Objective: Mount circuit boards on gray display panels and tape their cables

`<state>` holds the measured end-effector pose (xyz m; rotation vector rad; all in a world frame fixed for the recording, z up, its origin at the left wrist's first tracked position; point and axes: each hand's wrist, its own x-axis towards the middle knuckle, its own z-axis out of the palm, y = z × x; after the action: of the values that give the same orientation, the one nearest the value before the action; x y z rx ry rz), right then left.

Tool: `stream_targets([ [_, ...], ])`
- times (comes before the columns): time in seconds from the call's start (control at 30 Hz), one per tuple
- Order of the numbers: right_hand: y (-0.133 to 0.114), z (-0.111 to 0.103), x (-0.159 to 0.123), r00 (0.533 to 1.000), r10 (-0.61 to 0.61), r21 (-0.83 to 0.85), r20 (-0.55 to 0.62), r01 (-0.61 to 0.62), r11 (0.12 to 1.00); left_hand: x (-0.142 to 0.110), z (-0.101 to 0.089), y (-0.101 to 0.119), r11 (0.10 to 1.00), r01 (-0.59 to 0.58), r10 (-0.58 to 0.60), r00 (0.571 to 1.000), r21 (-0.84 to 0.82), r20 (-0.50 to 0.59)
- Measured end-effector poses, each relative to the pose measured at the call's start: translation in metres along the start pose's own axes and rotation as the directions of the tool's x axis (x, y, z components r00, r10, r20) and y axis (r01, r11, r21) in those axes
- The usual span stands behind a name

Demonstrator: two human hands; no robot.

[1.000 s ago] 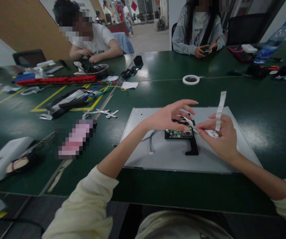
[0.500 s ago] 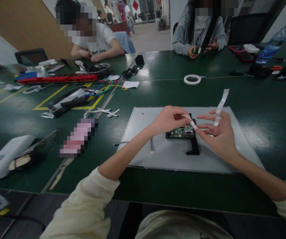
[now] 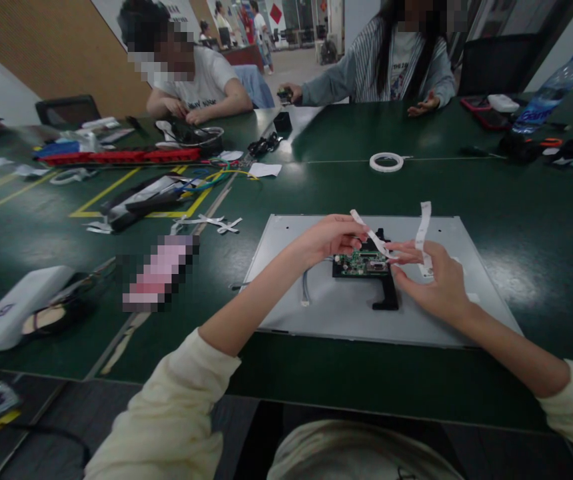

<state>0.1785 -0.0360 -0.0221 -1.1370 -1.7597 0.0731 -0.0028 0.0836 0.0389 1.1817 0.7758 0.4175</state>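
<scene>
A narrow white tape strip (image 3: 377, 243) stretches slantwise between my two hands, above a green circuit board (image 3: 361, 264). My left hand (image 3: 334, 239) has its fingers curled, with the strip at the fingertips and its end sticking up past them. My right hand (image 3: 434, 279) pinches the lower end of that strip. A second white strip (image 3: 423, 227) stands up from my right fingers, apparently stuck to them. The board sits on a black bracket (image 3: 387, 293) on a light grey panel (image 3: 286, 267). A short grey cable (image 3: 305, 290) lies left of the board.
Beyond the panel lies a white tape roll (image 3: 386, 162). Loose strips (image 3: 224, 223), a phone (image 3: 159, 273) and a white device (image 3: 16, 307) are at left. Farther off are a red bar (image 3: 121, 157) and a water bottle (image 3: 549, 97). Two people sit opposite.
The strip's left end now points up past my left fingertips. My right hand has turned slightly, and its second strip has shifted left. The person opposite has stretched an arm out to the left.
</scene>
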Motion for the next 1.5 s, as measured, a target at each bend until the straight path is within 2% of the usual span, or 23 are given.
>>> stream_targets([
  [0.1,-0.003,-0.002,0.003,0.998,-0.013,-0.059,-0.058,0.009,0.998,0.002,0.001,-0.002,0.995,0.069,-0.070,0.998,-0.079,-0.010],
  [0.23,-0.007,-0.005,0.005,1.000,-0.009,-0.091,-0.003,0.009,0.996,0.002,0.002,-0.004,0.990,0.102,-0.101,0.995,-0.101,0.019],
  [0.37,-0.002,-0.004,0.001,0.999,-0.032,-0.116,-0.030,0.028,0.993,0.004,0.000,-0.007,0.995,0.096,-0.095,0.995,-0.041,0.033],
  [0.53,0.004,-0.003,-0.004,0.986,-0.116,-0.250,-0.122,0.083,0.965,0.003,-0.001,-0.006,0.996,0.067,-0.071,0.996,0.064,0.060],
  [0.6,0.004,-0.004,-0.004,0.980,-0.149,-0.285,-0.135,0.106,0.953,-0.001,-0.001,-0.002,0.979,0.011,-0.021,0.999,0.201,0.047],
  [0.7,0.004,-0.005,-0.003,0.977,-0.153,-0.296,-0.148,0.104,0.950,-0.011,-0.007,0.005,0.887,-0.107,0.112,0.994,0.448,0.015],
  [0.8,0.006,-0.006,-0.002,0.977,-0.132,-0.273,-0.167,0.083,0.958,-0.024,-0.024,0.008,0.786,-0.165,0.251,0.966,0.596,-0.063],
  [0.87,0.008,-0.005,-0.001,0.976,-0.124,-0.261,-0.179,0.074,0.963,-0.035,-0.038,0.005,0.702,-0.197,0.338,0.938,0.684,-0.077],
  [0.97,0.009,-0.003,0.003,0.975,-0.061,-0.243,-0.214,0.008,0.970,-0.053,-0.058,-0.003,0.581,-0.262,0.373,0.927,0.771,0.035],
  [1.03,0.007,0.000,0.008,0.971,-0.004,-0.221,-0.240,-0.051,0.974,-0.063,-0.067,-0.007,0.527,-0.321,0.321,0.932,0.787,0.165],
  [1.1,0.003,0.005,0.016,0.968,0.043,-0.179,-0.247,-0.089,0.980,-0.069,-0.071,-0.011,0.520,-0.364,0.244,0.930,0.773,0.274],
  [1.2,-0.006,0.019,0.030,0.977,0.080,-0.073,-0.196,-0.095,0.993,-0.072,-0.074,-0.016,0.501,-0.360,0.175,0.933,0.787,0.316],
  [1.3,-0.015,0.039,0.042,0.995,0.011,-0.024,-0.095,-0.013,1.000,-0.069,-0.076,-0.019,0.440,-0.343,0.180,0.939,0.830,0.293],
  [1.4,-0.022,0.059,0.047,0.995,-0.089,-0.052,0.048,0.091,0.995,-0.068,-0.079,-0.021,0.395,-0.334,0.200,0.941,0.856,0.274],
  [1.5,-0.030,0.075,0.047,0.977,-0.132,-0.135,0.166,0.155,0.979,-0.066,-0.085,-0.022,0.372,-0.309,0.211,0.946,0.875,0.245],
])
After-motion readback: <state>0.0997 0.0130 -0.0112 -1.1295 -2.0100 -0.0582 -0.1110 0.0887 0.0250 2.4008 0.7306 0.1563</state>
